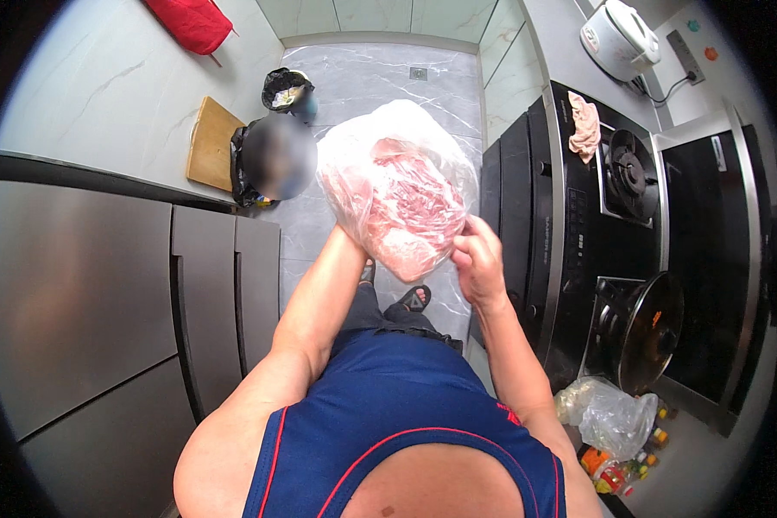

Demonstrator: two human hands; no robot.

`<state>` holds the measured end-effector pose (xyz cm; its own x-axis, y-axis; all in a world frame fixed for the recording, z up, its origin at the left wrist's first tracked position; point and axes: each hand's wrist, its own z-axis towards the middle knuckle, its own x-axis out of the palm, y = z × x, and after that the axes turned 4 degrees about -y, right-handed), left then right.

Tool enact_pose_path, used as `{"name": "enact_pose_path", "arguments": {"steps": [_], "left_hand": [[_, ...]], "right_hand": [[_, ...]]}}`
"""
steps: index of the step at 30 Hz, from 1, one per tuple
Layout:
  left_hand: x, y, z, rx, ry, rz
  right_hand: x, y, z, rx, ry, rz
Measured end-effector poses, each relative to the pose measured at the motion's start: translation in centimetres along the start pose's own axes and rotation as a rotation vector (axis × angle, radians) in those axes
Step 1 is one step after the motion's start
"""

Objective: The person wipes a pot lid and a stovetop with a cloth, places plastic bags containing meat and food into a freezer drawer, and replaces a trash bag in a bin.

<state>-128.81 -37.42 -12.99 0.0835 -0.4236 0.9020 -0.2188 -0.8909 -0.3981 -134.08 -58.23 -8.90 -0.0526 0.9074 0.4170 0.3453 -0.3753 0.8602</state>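
Note:
A clear plastic bag of raw meat (414,201) is held up above the floor in front of me. Pink flesh with white fat shows through the thin film. My left forearm runs up to the bag's lower left side; the left hand itself is hidden beneath it, bearing the bag from below. At the bag's lower right edge, my right hand (480,259) pinches the plastic between thumb and fingers.
On my right are a black gas hob (573,259), a lidded pan (651,333), a pink cloth (583,126) and a rice cooker (621,42). Left stand a grey refrigerator (84,285), a wooden board (212,144) and a black-lined bin (285,87). A blurred patch covers something beside the board.

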Motion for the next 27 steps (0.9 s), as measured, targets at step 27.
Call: {"name": "enact_pose_path", "arguments": {"steps": [27], "left_hand": [[-14.8, -14.3, 13.2, -0.017, -0.598, -0.045]], "right_hand": [[9.9, -9.1, 23.8, 0.213, 0.004, 0.554]]}}
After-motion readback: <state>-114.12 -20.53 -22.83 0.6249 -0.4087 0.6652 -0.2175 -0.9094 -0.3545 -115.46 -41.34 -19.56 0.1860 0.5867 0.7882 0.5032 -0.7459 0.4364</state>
